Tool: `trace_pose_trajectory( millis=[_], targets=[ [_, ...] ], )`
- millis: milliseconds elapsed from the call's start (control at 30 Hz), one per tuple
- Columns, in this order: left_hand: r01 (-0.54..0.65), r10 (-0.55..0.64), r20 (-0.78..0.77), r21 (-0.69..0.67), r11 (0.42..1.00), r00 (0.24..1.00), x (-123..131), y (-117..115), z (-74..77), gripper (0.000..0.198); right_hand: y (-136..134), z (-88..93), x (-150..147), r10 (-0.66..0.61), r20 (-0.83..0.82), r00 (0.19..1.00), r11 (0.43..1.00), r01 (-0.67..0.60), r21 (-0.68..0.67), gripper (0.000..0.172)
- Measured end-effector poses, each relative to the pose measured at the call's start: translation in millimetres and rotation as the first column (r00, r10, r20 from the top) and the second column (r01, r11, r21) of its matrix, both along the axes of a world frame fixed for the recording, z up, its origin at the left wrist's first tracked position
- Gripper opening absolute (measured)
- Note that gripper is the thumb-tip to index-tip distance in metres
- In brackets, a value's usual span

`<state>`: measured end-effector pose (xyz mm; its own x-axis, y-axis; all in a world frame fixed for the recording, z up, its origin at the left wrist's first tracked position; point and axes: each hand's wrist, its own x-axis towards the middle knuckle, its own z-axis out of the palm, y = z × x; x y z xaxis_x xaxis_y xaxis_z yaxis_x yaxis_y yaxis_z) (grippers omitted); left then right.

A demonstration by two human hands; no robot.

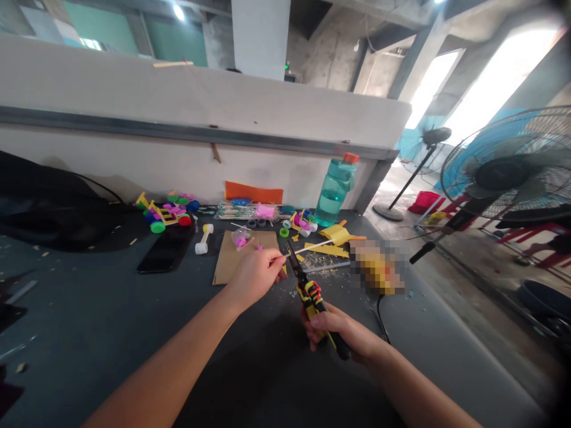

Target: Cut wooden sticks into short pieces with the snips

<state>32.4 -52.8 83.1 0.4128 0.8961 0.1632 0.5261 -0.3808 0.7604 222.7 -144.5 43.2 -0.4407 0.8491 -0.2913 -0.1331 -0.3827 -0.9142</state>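
My left hand (259,272) pinches one end of a thin pale stick (316,245), which points off to the right. In my right hand (330,326) are pliers (310,291) with black, yellow and red handles. Their dark jaws meet the stick close to my left fingertips; whether they are closed on it I cannot tell. Under and behind my left hand lies a brown cardboard piece (228,257) with small pink parts on it. Yellow scraps (328,249) and pale crumbs are scattered just beyond the jaws.
A teal water bottle (334,193) stands at the back by the partition. Colourful toy cars (167,215), a black phone (165,252) and a white-wheeled axle (204,239) are to the left. On the right are a blurred yellow tool (379,270) with a cord and a standing fan (499,172).
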Motion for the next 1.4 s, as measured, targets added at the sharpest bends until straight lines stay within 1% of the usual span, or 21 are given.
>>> trace_pose_trajectory(
  millis=[133,233,333,467,600,733,800,933,1033,1133,1300,1400],
  targets=[
    [-0.008,0.011,-0.062,0.046,0.999,0.998,-1.0,-0.3,1.6,0.033,0.2,1.1,0.4,0.006,-0.024,1.0,1.0,-0.006,-0.012,0.021],
    [0.002,0.006,-0.085,0.091,0.996,0.996,-1.4,-0.5,3.1,0.033,0.2,0.5,1.0,0.016,-0.005,1.0,1.0,-0.016,-0.001,0.019],
    [0.015,-0.006,-0.086,0.104,0.994,0.996,-1.8,-0.7,3.8,0.032,-0.4,-0.9,0.9,0.003,0.023,1.0,1.0,-0.004,0.012,0.015],
    [0.035,-0.031,-0.048,0.071,0.997,0.998,-1.6,0.6,0.8,0.034,-1.9,-1.9,-0.6,-0.056,0.084,0.995,0.998,0.055,0.021,0.015],
    [0.037,-0.037,0.007,0.013,0.999,0.999,0.1,3.2,-4.9,0.035,-4.4,2.9,-4.7,-0.085,0.155,0.984,0.996,0.08,0.037,0.017],
    [0.046,-0.036,0.109,-0.087,0.995,0.993,2.5,4.8,-8.0,0.037,-5.8,8.9,-9.8,-0.128,0.243,0.962,0.987,0.1,0.125,0.019],
    [0.055,-0.035,0.158,-0.121,0.991,0.987,3.4,4.9,-8.3,0.036,-4.9,8.9,-10.9,-0.133,0.266,0.955,0.985,0.098,0.141,0.021],
    [0.043,-0.016,0.209,-0.128,0.991,0.978,4.6,4.7,-7.8,0.029,-1.3,3.6,-8.8,-0.072,0.192,0.979,0.995,0.056,0.085,0.02],
    [0.034,-0.008,0.215,-0.122,0.992,0.977,5.1,4.6,-7.7,0.028,0.4,0.2,-6.0,-0.057,0.122,0.991,0.996,0.048,0.081,0.02],
    [0.03,-0.013,0.186,-0.09,0.995,0.982,4.9,4.1,-7.0,0.029,0.8,0.4,-4.3,-0.03,0.073,0.997,0.996,0.024,0.087,0.019],
    [-0.006,0.005,0.028,0.056,0.998,1.0,3.2,1.2,-2.6,0.031,0.8,2.8,-2.8,-0.013,0.068,0.998,0.999,0.01,0.046,0.018],
    [-0.013,0.017,-0.038,0.106,0.994,0.999,2.5,-0.8,0.7,0.029,0.6,2.6,-2.2,-0.009,0.06,0.998,0.999,0.006,0.043,0.017]
  ],
)
